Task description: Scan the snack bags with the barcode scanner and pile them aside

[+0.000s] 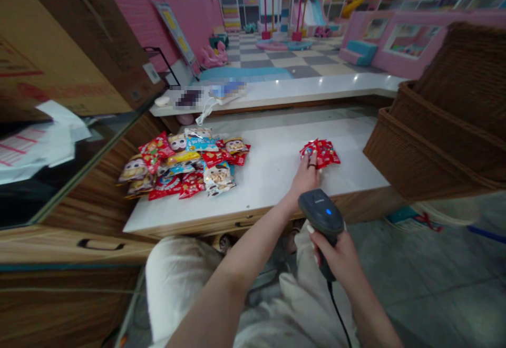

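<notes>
My left hand rests on a small stack of red snack packets on the white counter top, its fingers on the near edge of the stack. My right hand grips a black corded handheld barcode scanner, whose blue light is lit and whose head points away from me. Both hands are clear of a larger heap of mixed red, blue and cream snack packets lying to the left on the counter.
Woven wicker baskets stand at the right of the counter. A raised white ledge runs behind it, holding blurred items and a plastic bag. A cardboard box and papers sit at left. A play area lies beyond.
</notes>
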Action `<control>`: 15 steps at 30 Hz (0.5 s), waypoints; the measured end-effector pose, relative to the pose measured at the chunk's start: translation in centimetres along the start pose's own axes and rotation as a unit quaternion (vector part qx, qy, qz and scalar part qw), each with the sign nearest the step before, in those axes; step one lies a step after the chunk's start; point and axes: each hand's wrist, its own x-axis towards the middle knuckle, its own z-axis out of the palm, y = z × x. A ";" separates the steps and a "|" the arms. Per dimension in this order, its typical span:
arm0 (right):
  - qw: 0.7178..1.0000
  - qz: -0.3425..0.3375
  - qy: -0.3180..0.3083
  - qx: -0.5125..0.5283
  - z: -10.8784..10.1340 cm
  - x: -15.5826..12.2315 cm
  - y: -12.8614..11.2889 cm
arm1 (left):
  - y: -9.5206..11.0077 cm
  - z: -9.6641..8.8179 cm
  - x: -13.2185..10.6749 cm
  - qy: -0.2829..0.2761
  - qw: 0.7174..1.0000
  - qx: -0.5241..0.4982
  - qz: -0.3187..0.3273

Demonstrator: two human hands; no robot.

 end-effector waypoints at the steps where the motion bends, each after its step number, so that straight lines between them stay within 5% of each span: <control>1: 1.000 -0.003 0.008 -0.005 -0.4 0.0 0.2 | 0.1 1.2 0.7 -0.006 1.000 0.021 0.001; 4: 0.999 -0.002 0.028 -0.015 -1.2 0.0 0.4 | 0.7 2.9 2.6 -0.022 0.998 0.059 0.001; 8: 0.999 -0.003 0.032 -0.013 -1.5 0.1 0.3 | 1.6 1.0 3.2 -0.036 0.996 0.072 0.026; 11: 1.000 -0.006 0.019 -0.008 -0.9 0.2 0.5 | 1.6 -3.2 1.3 -0.007 0.997 0.059 0.051; 15: 1.000 -0.018 -0.021 -0.010 0.8 0.1 0.9 | 0.7 -12.2 -2.8 0.077 0.992 0.077 0.059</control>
